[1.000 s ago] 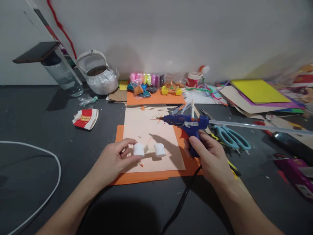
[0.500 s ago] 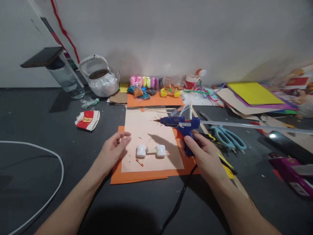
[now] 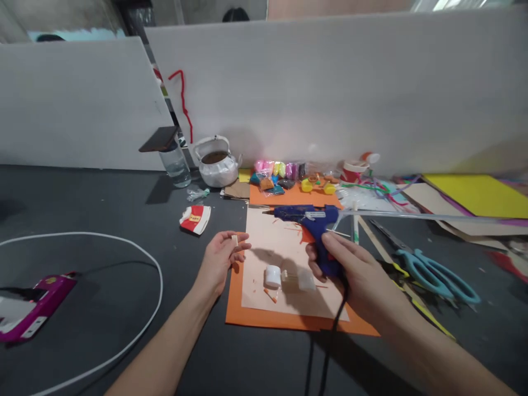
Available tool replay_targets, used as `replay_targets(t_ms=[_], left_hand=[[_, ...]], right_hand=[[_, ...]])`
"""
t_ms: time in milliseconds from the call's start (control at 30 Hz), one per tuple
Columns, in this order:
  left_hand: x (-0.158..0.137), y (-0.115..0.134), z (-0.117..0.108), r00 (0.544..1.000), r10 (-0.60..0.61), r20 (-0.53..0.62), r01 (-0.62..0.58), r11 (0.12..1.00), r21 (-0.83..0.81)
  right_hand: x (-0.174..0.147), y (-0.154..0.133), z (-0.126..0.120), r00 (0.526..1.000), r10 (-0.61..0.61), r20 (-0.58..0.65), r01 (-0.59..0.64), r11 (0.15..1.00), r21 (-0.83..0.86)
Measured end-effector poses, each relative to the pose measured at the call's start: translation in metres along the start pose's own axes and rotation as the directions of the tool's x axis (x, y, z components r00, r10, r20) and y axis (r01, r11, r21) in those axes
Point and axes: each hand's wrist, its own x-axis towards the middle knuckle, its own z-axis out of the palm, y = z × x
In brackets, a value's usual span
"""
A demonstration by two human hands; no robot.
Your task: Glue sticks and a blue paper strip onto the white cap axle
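In my right hand (image 3: 346, 261) is a blue hot glue gun (image 3: 307, 214), its nozzle pointing left and a long clear glue stick trailing out of its back. My left hand (image 3: 220, 258) pinches a small pale wooden piece (image 3: 235, 240) between its fingers, at the left edge of the peach paper (image 3: 258, 225). On that paper, below the glue gun, lies a white rounded piece (image 3: 273, 276) joined by short pale sticks (image 3: 290, 276) to a second white piece (image 3: 306, 280), which is in shadow. A small orange-tipped scrap (image 3: 270, 296) lies nearby.
Orange sheets (image 3: 264, 320) lie under the paper. Blue-handled scissors (image 3: 437, 275) and a yellow cutter are at right. Behind stand a silver kettle (image 3: 218, 169), a water bottle (image 3: 175, 165) and bagged coloured clay (image 3: 280, 170). A white cable (image 3: 160, 280) curves at left beside a purple power strip (image 3: 39, 305).
The view has swung left and up, bringing in the purple power strip at left. The pale wooden piece now shows in my left hand. My right hand keeps hold of the glue gun.
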Motion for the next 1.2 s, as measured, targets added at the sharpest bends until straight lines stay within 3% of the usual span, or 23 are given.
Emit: replay_targets(t_ms=[100,200,400,533,667,767,900,1033,1200], left_hand=[[0.009,0.006,-0.014,0.985,0.138,-0.101,-0.126,0.985,0.116],[0.015,0.018,-0.030,0.939,0.294,-0.176,-0.236,0.927,0.292],[0.024,0.050,-0.055,0.886,0.449,-0.117,-0.315,0.766,0.560],[0.026,0.059,-0.059,0.908,0.419,-0.028,-0.303,0.701,0.645],[0.006,0.048,-0.037,0.944,0.254,0.211,-0.329,0.659,0.676],[-0.011,0.039,-0.013,0.915,0.137,0.380,-0.377,0.627,0.682],[-0.016,0.040,0.005,0.880,0.115,0.460,-0.435,0.585,0.685],[-0.008,0.044,0.014,0.867,0.117,0.484,-0.468,0.522,0.713],[0.005,0.039,0.039,0.836,0.102,0.539,-0.529,0.408,0.744]], right_hand=[[0.024,0.000,0.015,0.997,0.070,0.030,-0.070,0.998,-0.002],[0.049,0.007,0.027,0.995,0.086,0.053,-0.084,0.995,-0.045],[0.080,0.021,0.049,0.963,0.206,0.175,-0.176,0.969,-0.175],[0.096,0.029,0.058,0.940,0.268,0.213,-0.210,0.943,-0.260],[0.112,0.038,0.062,0.926,0.308,0.220,-0.229,0.918,-0.324],[0.119,0.043,0.067,0.912,0.351,0.213,-0.250,0.887,-0.388],[0.117,0.038,0.068,0.905,0.374,0.202,-0.248,0.849,-0.466],[0.105,0.015,0.048,0.915,0.323,0.243,-0.177,0.861,-0.476],[0.074,-0.010,-0.008,0.976,0.093,0.196,-0.013,0.926,-0.376]])
